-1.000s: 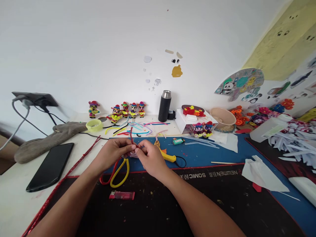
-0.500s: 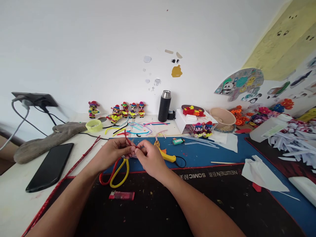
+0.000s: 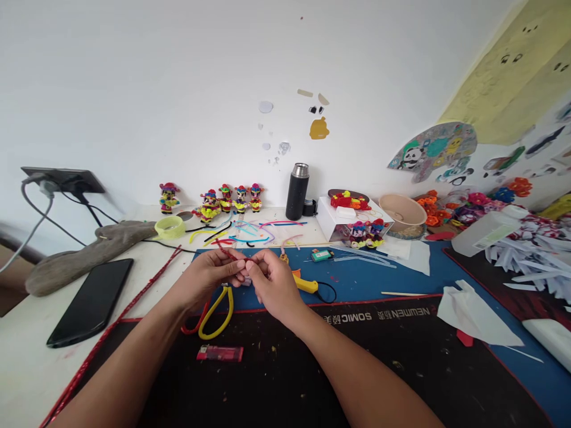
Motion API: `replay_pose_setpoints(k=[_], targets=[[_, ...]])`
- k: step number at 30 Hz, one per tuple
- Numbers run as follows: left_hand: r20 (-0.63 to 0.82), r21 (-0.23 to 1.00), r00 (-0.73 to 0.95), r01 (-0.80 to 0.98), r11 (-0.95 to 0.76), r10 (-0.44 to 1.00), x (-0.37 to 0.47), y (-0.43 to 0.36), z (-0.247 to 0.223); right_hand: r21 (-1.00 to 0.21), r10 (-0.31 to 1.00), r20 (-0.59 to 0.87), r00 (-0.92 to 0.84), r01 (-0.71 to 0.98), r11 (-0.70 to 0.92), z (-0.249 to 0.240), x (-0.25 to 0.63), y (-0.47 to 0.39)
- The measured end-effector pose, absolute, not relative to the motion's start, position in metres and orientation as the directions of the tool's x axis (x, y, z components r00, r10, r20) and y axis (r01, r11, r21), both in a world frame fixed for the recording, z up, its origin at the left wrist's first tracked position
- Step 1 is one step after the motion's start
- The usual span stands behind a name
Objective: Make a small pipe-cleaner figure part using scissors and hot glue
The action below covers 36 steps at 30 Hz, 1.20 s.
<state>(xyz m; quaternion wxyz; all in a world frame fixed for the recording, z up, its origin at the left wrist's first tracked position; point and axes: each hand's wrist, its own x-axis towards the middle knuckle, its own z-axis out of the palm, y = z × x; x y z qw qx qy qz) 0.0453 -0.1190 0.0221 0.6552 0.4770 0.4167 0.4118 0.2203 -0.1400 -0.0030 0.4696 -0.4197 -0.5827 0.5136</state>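
Over the middle of the desk, above the blue mat (image 3: 357,280), I see a short red strand (image 3: 228,254) drawn between two bare hands. Taking the fingertips as the clock's centre, with twelve toward the wall, its free end points to ten. The left hand (image 3: 215,274) pinches it between thumb and fingers; the right hand (image 3: 275,284) is pinched on the other end, thumb against forefinger, almost touching the left.

Just beside them, at seven o'clock, lie scissors (image 3: 232,312) with one red and one yellow handle, partly hidden by the left hand. A pink lighter (image 3: 222,353) rests on the black mat (image 3: 267,395) between six and seven. Toward four, a yellow-handled tool (image 3: 306,284) shows past the right hand, and at three sits a small green box (image 3: 322,255).

Long red strands (image 3: 145,290) sweep from nine down to eight, passing a black phone (image 3: 91,303). At ten stands a roll of tape (image 3: 170,227), at eleven several colourful figures (image 3: 209,205), and between one and two a black flask (image 3: 297,195).
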Motion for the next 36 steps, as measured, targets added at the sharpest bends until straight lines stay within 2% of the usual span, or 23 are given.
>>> replay_pose_setpoints(k=[4,11,18,25,31,36], targets=[[-0.187,0.955,0.34,-0.157,0.252,0.922,0.043,-0.119,0.021,-0.995,0.977,0.099,-0.19,-0.048,0.092,-0.003,0.221,-0.137],[-0.16,0.971,0.333,-0.115,0.208,0.929,0.042,-0.118,0.021,-0.994,0.977,0.084,-0.194,-0.08,0.069,-0.002,0.221,-0.136],[-0.117,0.993,0.267,0.014,0.118,0.957,0.043,-0.119,0.026,-0.996,0.975,0.081,-0.209,-0.062,0.069,-0.001,0.222,-0.137],[0.0,0.99,0.249,0.14,-0.036,0.968,0.042,-0.119,0.028,-0.998,0.97,0.062,-0.235,-0.036,0.055,-0.005,0.222,-0.135],[0.0,0.97,0.296,0.234,-0.072,0.955,0.043,-0.121,0.034,-0.997,0.966,0.072,-0.249,-0.008,0.073,-0.01,0.222,-0.135],[-0.025,0.971,0.273,0.236,-0.042,0.962,0.046,-0.121,0.032,-0.998,0.971,0.069,-0.229,-0.021,0.066,-0.014,0.221,-0.133]])
